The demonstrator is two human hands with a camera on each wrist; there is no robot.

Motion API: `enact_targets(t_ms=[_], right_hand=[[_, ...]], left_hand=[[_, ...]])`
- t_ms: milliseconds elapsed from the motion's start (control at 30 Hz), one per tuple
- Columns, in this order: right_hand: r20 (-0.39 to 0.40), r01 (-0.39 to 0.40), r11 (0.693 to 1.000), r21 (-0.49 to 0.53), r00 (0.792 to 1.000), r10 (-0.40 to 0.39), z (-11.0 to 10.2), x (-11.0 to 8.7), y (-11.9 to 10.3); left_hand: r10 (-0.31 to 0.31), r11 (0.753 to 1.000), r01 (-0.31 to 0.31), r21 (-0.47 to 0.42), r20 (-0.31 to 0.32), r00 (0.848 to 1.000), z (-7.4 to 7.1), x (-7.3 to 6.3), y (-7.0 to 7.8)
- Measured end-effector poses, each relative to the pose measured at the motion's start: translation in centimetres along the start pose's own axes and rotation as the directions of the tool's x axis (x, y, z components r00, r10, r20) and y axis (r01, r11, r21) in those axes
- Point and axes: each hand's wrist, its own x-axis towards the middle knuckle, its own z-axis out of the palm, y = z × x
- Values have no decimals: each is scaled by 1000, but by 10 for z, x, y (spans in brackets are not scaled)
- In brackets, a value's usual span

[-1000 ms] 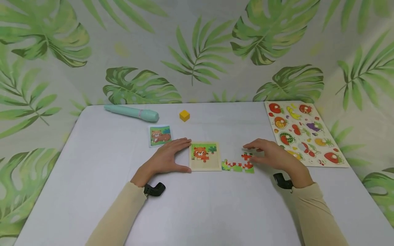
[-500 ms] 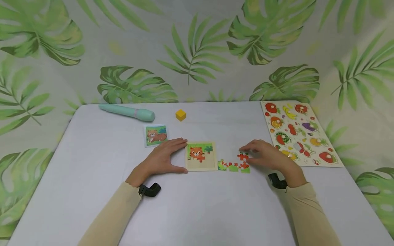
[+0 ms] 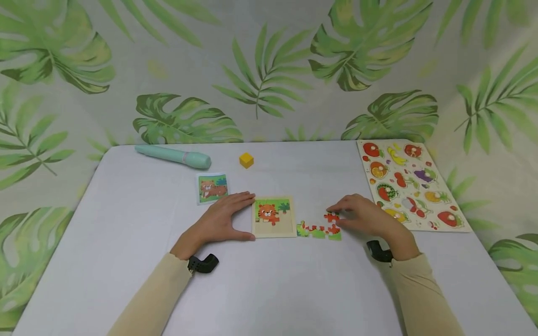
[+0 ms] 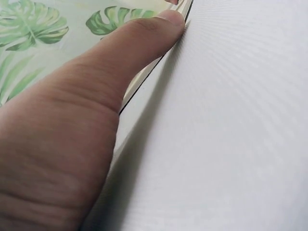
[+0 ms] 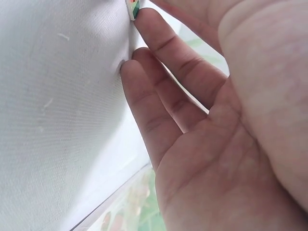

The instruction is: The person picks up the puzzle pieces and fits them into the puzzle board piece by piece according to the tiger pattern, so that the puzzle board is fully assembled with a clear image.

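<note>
A square wooden puzzle tray (image 3: pixel 274 234) lies mid-table, partly filled with pieces showing a tiger's face and green leaves. My left hand (image 3: pixel 222 217) rests along its left side, index fingertip at the far corner and thumb (image 4: pixel 144 43) at the near corner. Right of the tray lie joined orange-and-green puzzle pieces (image 3: pixel 320 233). My right hand (image 3: pixel 361 214) pinches an orange puzzle piece (image 3: pixel 332 217) between thumb and index finger, low over the table just beyond that group. In the right wrist view, the edge of a puzzle piece (image 5: pixel 133 9) shows at a fingertip.
A tiger picture card (image 3: pixel 212 187) lies beyond my left hand. Farther back are a yellow cube (image 3: pixel 246 160) and a mint-green, microphone-shaped object (image 3: pixel 174 156). A fruit knob-puzzle board (image 3: pixel 405 179) lies at the right. Leaf-printed cloth (image 3: pixel 269 70) hangs behind the table.
The head view has shifted slightly. My right index finger now covers more of the orange piece's far edge. My left hand stays at the tray.
</note>
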Motion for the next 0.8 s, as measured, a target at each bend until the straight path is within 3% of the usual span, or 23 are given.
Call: enact_targets(t_ms=[800], right_hand=[[-12,33,999,-10,999,-33,0,3,6]], left_hand=[[20,1000,-20,-2,-15,1000,0,1,0]])
